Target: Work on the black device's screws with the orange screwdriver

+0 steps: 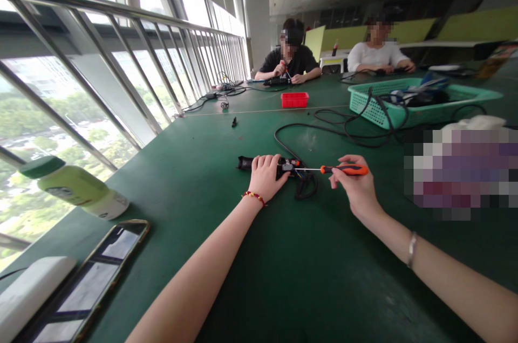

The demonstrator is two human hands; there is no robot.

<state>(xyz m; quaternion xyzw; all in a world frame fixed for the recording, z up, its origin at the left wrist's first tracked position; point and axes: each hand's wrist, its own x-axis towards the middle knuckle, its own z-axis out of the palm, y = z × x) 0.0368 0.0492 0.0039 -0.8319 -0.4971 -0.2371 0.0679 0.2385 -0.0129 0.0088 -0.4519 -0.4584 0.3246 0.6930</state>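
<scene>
By the left hand [265,175], a black tool [245,163] is held on the green tabletop [194,213]. By the right hand [359,186], an orange screwdriver [351,170] is gripped, with its thin tip pointed left at the tool. Farther back, a red box [294,100] is seen beside a green basket [363,104].

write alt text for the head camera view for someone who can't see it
A person's left hand holds a black device on a green table while the right hand points an orange screwdriver at its exposed inner parts. Beyond are a red bin and green basket, with two people seated behind.
</scene>
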